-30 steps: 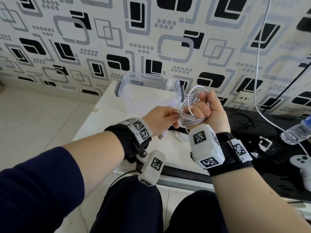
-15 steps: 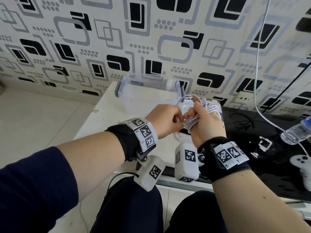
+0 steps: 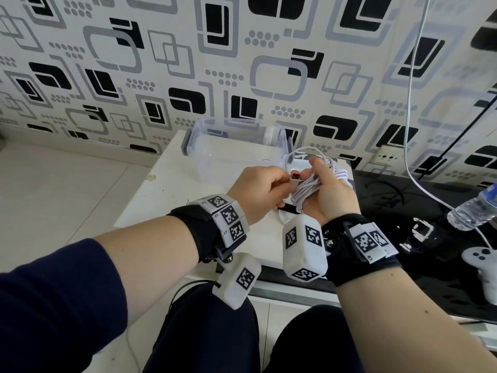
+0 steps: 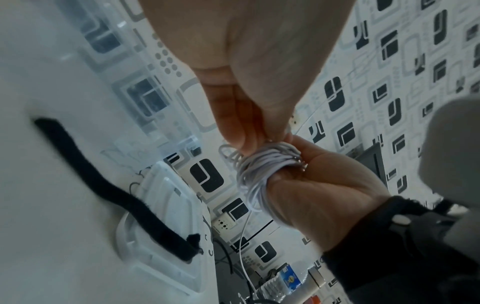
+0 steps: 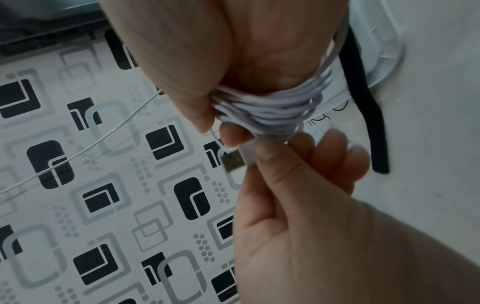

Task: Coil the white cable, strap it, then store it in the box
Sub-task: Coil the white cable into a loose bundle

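Note:
The white cable [image 3: 309, 188] is wound in several loops around my right hand [image 3: 320, 173], which holds the coil [image 5: 272, 102] above the white table [image 3: 161, 195]. My left hand [image 3: 285, 181] pinches the cable's USB plug [image 3: 295, 181] between thumb and fingers, right against the coil; the right wrist view shows the plug [image 5: 233, 160] clearly. A black strap [image 4: 116, 195] lies flat on the table below the hands, partly over the box lid [image 4: 161, 205]. The clear plastic box [image 3: 234, 149] stands open just behind the hands, by the wall.
To the right is a black glass surface [image 3: 403, 200] with a water bottle [image 3: 473, 211], a white game controller [image 3: 481, 262] and small items. Another thin white cable [image 3: 411, 103] hangs down the patterned wall near a socket [image 3: 387, 157]. My knees are under the table's front edge.
My right hand has turned from a knuckles-up fist to thumb-up, with the coil still around it. My left hand now pinches the plug end up against the coil.

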